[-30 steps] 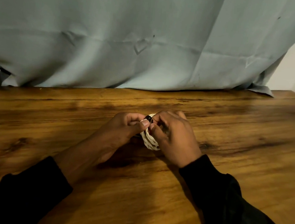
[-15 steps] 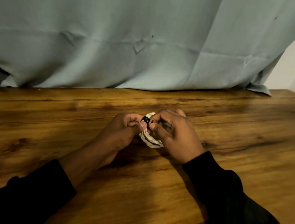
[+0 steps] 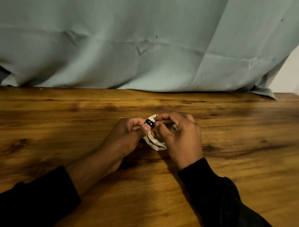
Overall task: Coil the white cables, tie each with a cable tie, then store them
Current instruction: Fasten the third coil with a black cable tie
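Two hands on one bundle | white cable coil (image 3: 154,142) held just above wooden table (image 3: 249,157), mid-frame | left hand (image 3: 125,133) pinches coil beside black cable tie (image 3: 149,123) | right hand (image 3: 179,135) pinches tie's tail end | advice: keep loops stacked, draw tail straight, cinch snug without crushing.

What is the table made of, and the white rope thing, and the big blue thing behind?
The table looks like wood or wood-look laminate: brown grain, dark knots, a slight sheen. The white cable, gripped by both hands, looks like smooth plastic-coated cord; its bunched loops bend softly. The blue curtain looks like thin matte cloth: it creases and folds.
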